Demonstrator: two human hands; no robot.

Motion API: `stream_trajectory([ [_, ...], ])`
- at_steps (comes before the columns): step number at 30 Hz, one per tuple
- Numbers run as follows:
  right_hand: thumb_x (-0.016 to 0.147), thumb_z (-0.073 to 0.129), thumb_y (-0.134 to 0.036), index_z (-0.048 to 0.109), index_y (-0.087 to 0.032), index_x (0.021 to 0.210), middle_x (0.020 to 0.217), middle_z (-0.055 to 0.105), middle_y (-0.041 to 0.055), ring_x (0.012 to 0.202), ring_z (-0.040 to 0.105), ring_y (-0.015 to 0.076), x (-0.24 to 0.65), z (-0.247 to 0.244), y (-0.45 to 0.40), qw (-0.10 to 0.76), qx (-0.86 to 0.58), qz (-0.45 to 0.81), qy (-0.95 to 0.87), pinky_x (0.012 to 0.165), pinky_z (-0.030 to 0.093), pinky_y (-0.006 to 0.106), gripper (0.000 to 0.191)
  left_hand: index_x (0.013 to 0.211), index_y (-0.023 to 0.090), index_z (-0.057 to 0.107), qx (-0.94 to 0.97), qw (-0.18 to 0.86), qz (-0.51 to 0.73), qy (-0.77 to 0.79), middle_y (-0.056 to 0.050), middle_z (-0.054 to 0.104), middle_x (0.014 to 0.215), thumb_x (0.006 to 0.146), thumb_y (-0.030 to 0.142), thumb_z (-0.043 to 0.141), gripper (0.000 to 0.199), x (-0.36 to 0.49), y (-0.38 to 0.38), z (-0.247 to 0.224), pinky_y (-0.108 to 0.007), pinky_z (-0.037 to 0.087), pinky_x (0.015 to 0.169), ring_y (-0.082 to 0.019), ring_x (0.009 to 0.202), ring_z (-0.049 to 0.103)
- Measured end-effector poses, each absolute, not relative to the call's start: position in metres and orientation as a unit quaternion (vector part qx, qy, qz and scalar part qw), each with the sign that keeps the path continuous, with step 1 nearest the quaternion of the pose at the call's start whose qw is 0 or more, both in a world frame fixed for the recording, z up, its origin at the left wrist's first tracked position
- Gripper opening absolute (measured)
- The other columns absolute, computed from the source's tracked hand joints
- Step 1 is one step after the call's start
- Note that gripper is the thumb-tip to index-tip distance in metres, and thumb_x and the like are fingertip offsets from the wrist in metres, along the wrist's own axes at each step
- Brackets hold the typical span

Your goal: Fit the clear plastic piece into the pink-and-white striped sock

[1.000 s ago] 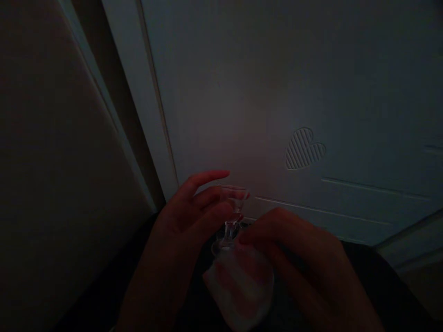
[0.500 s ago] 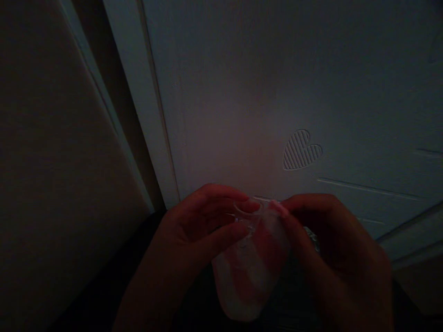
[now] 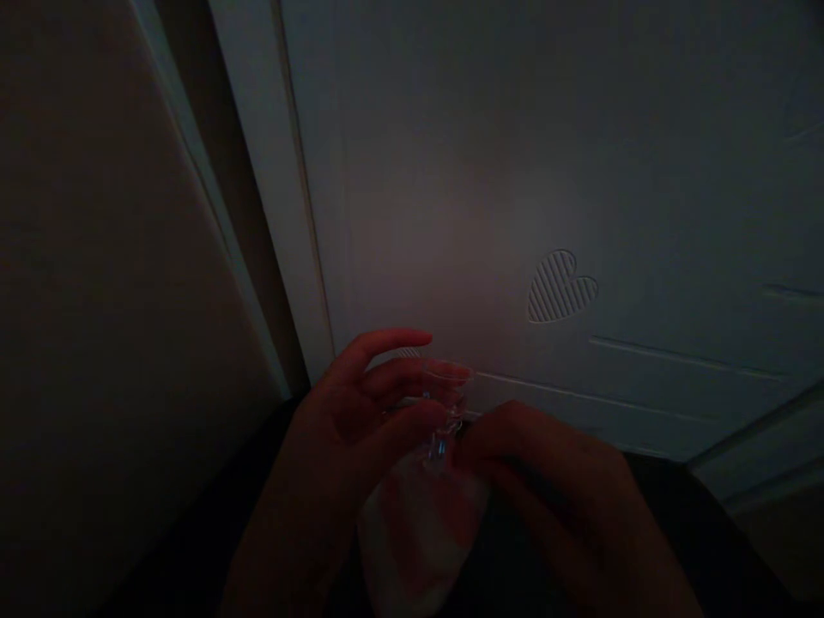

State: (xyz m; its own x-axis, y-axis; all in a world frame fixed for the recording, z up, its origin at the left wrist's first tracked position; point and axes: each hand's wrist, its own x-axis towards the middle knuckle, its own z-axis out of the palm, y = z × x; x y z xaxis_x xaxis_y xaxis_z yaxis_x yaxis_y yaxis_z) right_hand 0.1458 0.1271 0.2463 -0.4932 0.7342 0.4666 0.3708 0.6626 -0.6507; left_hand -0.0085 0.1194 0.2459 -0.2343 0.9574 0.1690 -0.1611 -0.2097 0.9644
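Below the striped heart shape [image 3: 561, 288] on the big white panel [image 3: 451, 189], a small clear stemmed cup [image 3: 439, 448] is gripped by the left hand [image 3: 351, 421]. Near its stem, a soft pink-and-white striped cloth [image 3: 418, 536] is pinched by the right hand [image 3: 557, 472].

Clear, flared, stemmed vessel [image 3: 449, 374]: middle partly behind left hand's [image 3: 351, 421] thumb, base indistinct. Red-and-white striped cloth [image 3: 418, 524]: lower tip cut off. Right hand [image 3: 560, 472]: fingertips lost in shadow.
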Motion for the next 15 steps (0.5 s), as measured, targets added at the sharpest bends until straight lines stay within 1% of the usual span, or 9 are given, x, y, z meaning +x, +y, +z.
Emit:
stream_trajectory([
  [2, 0.080, 0.051, -0.012, 0.061, -0.023, 0.078, 0.075, 0.065, -0.0038, 0.069, 0.061, 0.0096, 0.150, 0.244, 0.128, 0.373, -0.351, 0.243, -0.824, 0.062, 0.047, 0.016, 0.014, 0.098, 0.025, 0.056, 0.424, 0.439, 0.656, 0.445, -0.001, 0.070, 0.084, 0.065, 0.023, 0.069, 0.036, -0.006, 0.119, 0.247, -0.024, 0.053, 0.061, -0.019, 0.074, 0.066],
  [5, 0.078, 0.053, -0.010, 0.060, -0.023, 0.078, 0.075, 0.065, -0.0044, 0.069, 0.061, 0.0096, 0.154, 0.243, 0.125, 0.389, -0.382, 0.226, -0.807, 0.063, 0.047, 0.016, 0.015, 0.097, 0.024, 0.057, 0.417, 0.444, 0.660, 0.440, -0.001, 0.069, 0.085, 0.064, 0.020, 0.069, 0.035, -0.006, 0.120, 0.245, -0.022, 0.053, 0.063, -0.018, 0.078, 0.065],
  [8, 0.078, 0.052, -0.012, 0.060, -0.024, 0.080, 0.076, 0.065, -0.0040, 0.069, 0.061, 0.0105, 0.154, 0.241, 0.119, 0.426, -0.413, 0.202, -0.779, 0.061, 0.047, 0.018, 0.015, 0.095, 0.023, 0.059, 0.431, 0.442, 0.655, 0.436, -0.001, 0.068, 0.085, 0.062, 0.019, 0.071, 0.036, -0.010, 0.122, 0.240, -0.021, 0.052, 0.062, -0.019, 0.080, 0.064],
  [12, 0.079, 0.053, -0.020, 0.060, -0.025, 0.080, 0.074, 0.064, -0.0031, 0.067, 0.061, 0.0120, 0.150, 0.232, 0.115, 0.488, -0.450, 0.183, -0.726, 0.058, 0.047, 0.020, 0.009, 0.092, 0.024, 0.062, 0.455, 0.461, 0.636, 0.419, 0.000, 0.068, 0.083, 0.058, 0.019, 0.073, 0.036, -0.015, 0.127, 0.227, -0.021, 0.052, 0.061, -0.018, 0.078, 0.064],
  [15, 0.080, 0.054, -0.025, 0.060, -0.025, 0.081, 0.075, 0.064, -0.0018, 0.068, 0.061, 0.0133, 0.148, 0.224, 0.118, 0.534, -0.464, 0.171, -0.685, 0.057, 0.046, 0.022, 0.006, 0.096, 0.025, 0.062, 0.450, 0.469, 0.636, 0.417, -0.001, 0.068, 0.087, 0.064, 0.021, 0.069, 0.034, -0.015, 0.129, 0.218, -0.022, 0.052, 0.064, -0.018, 0.078, 0.064],
])
